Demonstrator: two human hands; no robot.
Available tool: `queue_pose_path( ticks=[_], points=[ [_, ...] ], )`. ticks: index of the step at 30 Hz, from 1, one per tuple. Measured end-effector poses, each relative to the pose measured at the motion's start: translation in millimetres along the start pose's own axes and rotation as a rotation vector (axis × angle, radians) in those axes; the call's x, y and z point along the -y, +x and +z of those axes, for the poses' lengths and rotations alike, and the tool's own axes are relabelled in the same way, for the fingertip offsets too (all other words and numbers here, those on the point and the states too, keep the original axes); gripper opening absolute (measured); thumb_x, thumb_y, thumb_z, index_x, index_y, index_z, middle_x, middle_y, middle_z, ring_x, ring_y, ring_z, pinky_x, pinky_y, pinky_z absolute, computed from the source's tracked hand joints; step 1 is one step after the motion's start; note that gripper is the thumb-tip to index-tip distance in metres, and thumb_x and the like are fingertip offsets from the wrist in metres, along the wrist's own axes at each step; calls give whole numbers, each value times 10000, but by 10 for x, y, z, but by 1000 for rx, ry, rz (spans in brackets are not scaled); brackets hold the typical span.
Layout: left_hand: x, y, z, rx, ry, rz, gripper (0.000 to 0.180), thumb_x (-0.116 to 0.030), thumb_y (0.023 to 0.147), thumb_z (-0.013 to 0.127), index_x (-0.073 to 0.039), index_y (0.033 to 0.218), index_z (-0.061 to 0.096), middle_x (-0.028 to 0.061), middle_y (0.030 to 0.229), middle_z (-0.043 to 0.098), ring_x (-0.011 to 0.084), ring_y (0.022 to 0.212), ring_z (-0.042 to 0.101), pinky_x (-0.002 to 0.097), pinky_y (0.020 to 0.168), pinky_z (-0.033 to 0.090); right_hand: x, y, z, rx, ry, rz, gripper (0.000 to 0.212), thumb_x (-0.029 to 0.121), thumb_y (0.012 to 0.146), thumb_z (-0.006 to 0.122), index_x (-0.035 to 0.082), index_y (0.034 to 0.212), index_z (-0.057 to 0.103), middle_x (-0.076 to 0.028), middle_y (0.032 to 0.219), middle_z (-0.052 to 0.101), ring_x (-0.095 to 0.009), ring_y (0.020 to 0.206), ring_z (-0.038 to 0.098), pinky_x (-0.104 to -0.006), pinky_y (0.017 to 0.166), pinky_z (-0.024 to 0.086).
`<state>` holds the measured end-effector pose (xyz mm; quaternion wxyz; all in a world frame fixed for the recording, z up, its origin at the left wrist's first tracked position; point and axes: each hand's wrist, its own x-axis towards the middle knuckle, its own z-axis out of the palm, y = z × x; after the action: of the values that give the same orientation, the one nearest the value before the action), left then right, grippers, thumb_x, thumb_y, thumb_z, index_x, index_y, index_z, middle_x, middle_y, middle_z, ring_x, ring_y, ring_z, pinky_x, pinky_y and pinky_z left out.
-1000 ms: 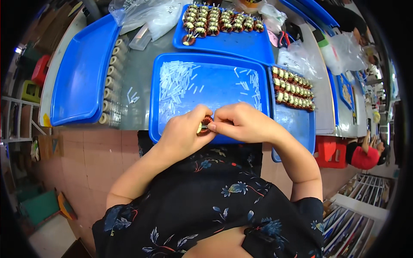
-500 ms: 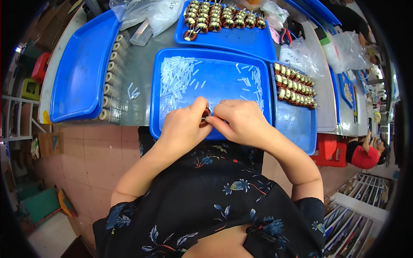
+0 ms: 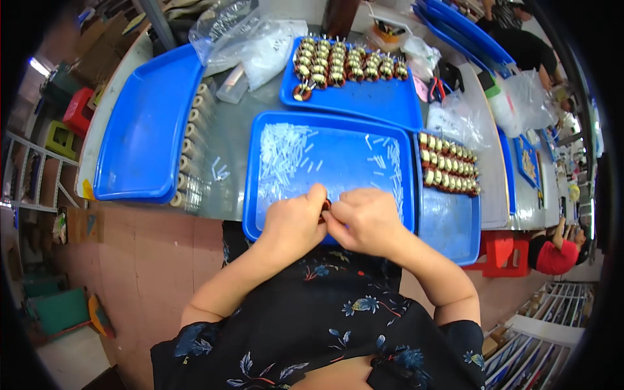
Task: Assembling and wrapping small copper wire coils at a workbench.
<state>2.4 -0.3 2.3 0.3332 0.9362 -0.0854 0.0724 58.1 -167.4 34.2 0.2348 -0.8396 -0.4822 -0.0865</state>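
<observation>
Over the front edge of a blue tray [image 3: 338, 127], my two hands meet around a small copper-wound toroid coil [image 3: 324, 207]. My left hand [image 3: 292, 218] is closed on the coil, gripping it between thumb and fingers. Pinched against the coil's right side is my right hand [image 3: 367, 220]; whether it holds a lead or a sleeve there is hidden by the fingers. Short clear tubing pieces [image 3: 281, 153] are heaped at the tray's left, with more tubing pieces [image 3: 392, 156] scattered along its right side.
Finished-looking coils [image 3: 338, 62] stand in rows on a blue tray behind. More coils [image 3: 448, 162] fill part of a right-hand tray. At left are a blue tray [image 3: 146, 130] and a row of white rolls [image 3: 190, 146]. A person in red [image 3: 556, 253] sits far right.
The whole view has shifted, so the trays and hands appear lower and slightly to the right. My hands stay together at the coil, the right fingers curled a little differently.
</observation>
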Motion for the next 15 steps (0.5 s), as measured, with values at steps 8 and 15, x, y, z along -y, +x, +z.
queue_pose_path(
  ticks=[8,15],
  points=[
    [89,98,-44,67,-138,-69,315,-170,763,731,-43,966,526,168,715,671,395,688,668,491,606,521,-46,15,13,-78,-111,-95,197,172,788,726,100,691,570,-48,635,514,-239,540,552,-372,485,437],
    [47,117,-232,142,-481,-122,439,-249,786,769,-66,1122,553,194,888,697,398,830,679,435,688,532,-44,9,-130,-122,112,-65,115,83,763,763,73,818,663,-69,732,610,-253,643,617,-361,557,482]
  ],
)
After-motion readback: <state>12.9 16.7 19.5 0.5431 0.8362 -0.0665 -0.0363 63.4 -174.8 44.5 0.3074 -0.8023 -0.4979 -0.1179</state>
